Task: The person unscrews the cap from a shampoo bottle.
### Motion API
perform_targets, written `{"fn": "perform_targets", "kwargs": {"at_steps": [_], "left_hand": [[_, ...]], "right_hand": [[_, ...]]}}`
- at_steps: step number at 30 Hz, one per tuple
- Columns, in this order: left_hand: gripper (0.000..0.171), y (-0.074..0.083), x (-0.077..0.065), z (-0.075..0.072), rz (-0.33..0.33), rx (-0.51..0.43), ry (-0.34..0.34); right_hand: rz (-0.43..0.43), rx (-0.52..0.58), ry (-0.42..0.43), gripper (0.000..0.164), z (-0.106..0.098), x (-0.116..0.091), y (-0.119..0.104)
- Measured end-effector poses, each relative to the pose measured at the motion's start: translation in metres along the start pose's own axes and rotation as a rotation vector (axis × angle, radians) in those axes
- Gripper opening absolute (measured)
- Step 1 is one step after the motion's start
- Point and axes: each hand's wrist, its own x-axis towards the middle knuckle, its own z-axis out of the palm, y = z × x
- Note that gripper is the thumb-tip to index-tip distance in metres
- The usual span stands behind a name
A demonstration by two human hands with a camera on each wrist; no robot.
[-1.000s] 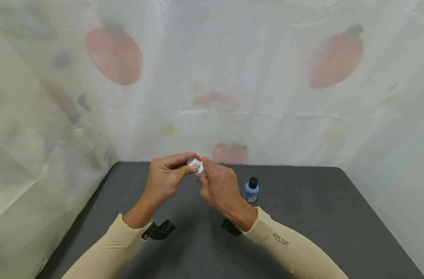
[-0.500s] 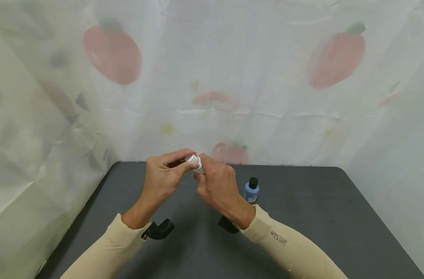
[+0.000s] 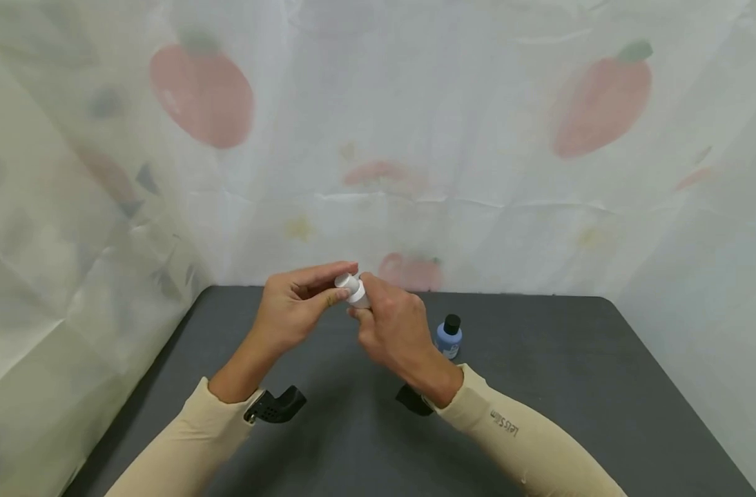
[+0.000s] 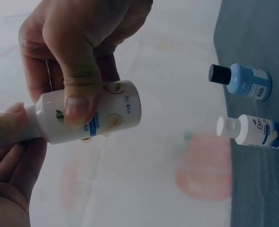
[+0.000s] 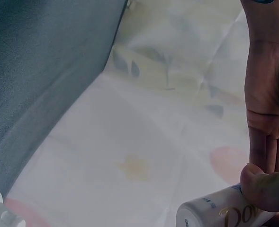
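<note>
My right hand point(image 3: 393, 324) gripping white bottle point(image 4: 124, 108) round body, seemingly so cap point(image 3: 346, 281) sits free for left hand point(image 3: 291, 304), thumb and fingers pinching it! Bottle tilted, well above table point(image 3: 539, 359); blue bottle point(image 3: 449, 339), other white bottle point(image 4: 262, 131) upright there, clear of my grip.

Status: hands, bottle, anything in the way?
Left hand pinches cap; right hand grips white bottle. Bottle held off table, cap at neck. Blue bottle, second white bottle stand on table, seemingly not in the way.

Cream sleeves point(image 3: 185, 442); dark lettering point(image 3: 505, 424), apparently "Let's Slim", on the right; black wrist devices point(image 3: 279, 406)
</note>
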Motion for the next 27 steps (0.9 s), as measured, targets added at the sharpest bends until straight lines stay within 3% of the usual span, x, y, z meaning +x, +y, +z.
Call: {"fn": "perform_targets", "kwargs": {"at_steps": [21, 27], "left_hand": [[0.029, -0.0051, -0.0028, 0.005, -0.041, 0.036, 0.112], [0.032, -0.0054, -0.0037, 0.0023, 0.003, -0.012, 0.079]], "right_hand": [[-0.012, 0.028, -0.012, 0.026, 0.001, -0.0033, 0.0024], [-0.016, 0.052, -0.013, 0.024, 0.0, -0.0017, 0.0006]]}}
